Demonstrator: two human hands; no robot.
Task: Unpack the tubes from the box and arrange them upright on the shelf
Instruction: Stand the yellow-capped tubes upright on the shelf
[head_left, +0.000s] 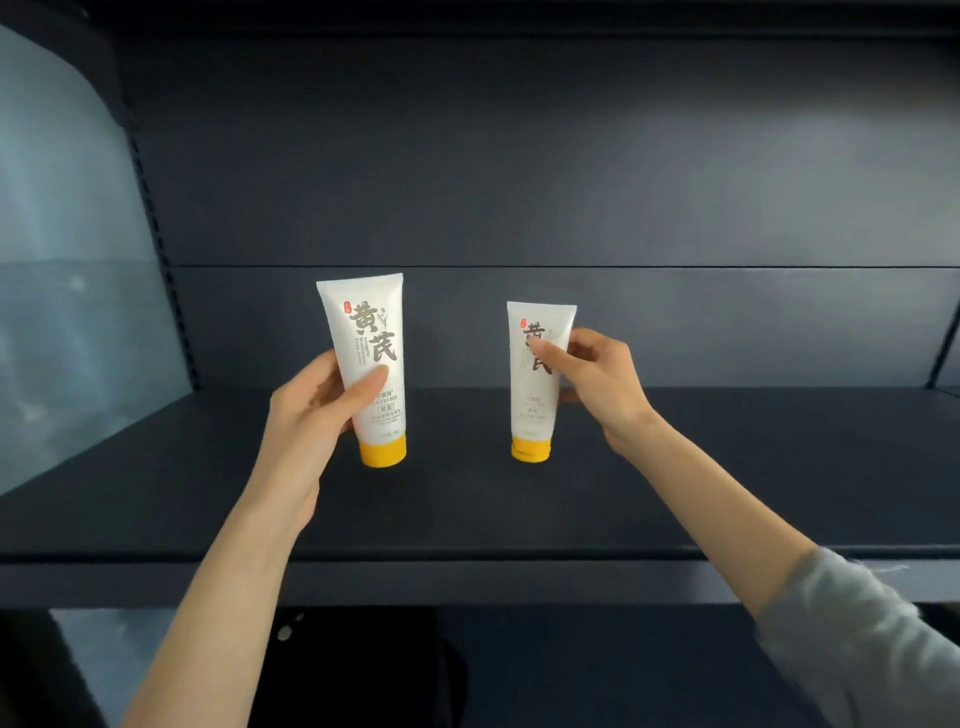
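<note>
Your left hand (317, 410) grips the left tube (371, 364) round its lower half, thumb across the printed front and fingers behind. The tube is cap-down and leans a little to the left at its top. Your right hand (605, 379) pinches the right tube (537, 384) at mid-height from its right side, thumb on the front over the lettering and fingers curled behind. This tube stands nearly straight, also cap-down.

Both tubes are white with large dark characters and a small red mark, and each ends in a yellow cap, the left cap (383, 453) and the right cap (530, 450). The caps are at the level of the dark shelf (467, 509), well apart from each other, about midway between its near edge and the back. You cannot tell whether either cap is resting on the board.

A grey sleeve (872, 629) covers your right forearm. A dark back panel (519, 182) rises on the far side, and a pale translucent sheet (62, 260) closes the left end.
</note>
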